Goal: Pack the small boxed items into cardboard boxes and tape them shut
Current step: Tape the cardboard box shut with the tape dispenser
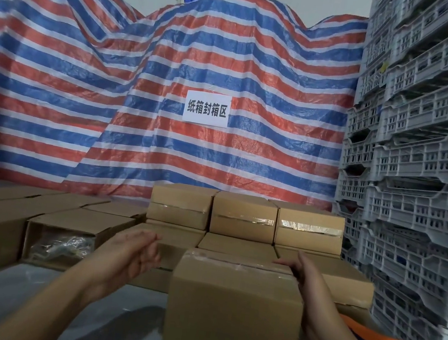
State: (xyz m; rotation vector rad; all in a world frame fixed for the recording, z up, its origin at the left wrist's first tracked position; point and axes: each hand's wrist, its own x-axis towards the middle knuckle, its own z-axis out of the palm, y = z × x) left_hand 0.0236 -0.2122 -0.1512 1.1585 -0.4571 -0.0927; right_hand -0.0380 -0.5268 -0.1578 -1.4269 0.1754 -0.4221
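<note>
A: Nearest us, taped cardboard box [232,309] on the floor; our right hand [299,269] w/ straight fingers on its far top edge.
B: Left hand [136,252] open, holding nothing. Behind: stacked sealed boxes [243,219], striped tarp [142,89].

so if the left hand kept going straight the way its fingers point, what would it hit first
Probably the near left edge of the taped cardboard box. The left hand is open, fingers aimed right and slightly away; depth is unclear, so it might pass just behind.

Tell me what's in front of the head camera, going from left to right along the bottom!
Open-ended cardboard box with clear plastic inside → left hand → taped brown cardboard box → right hand → stacked grey plastic crates.
</note>
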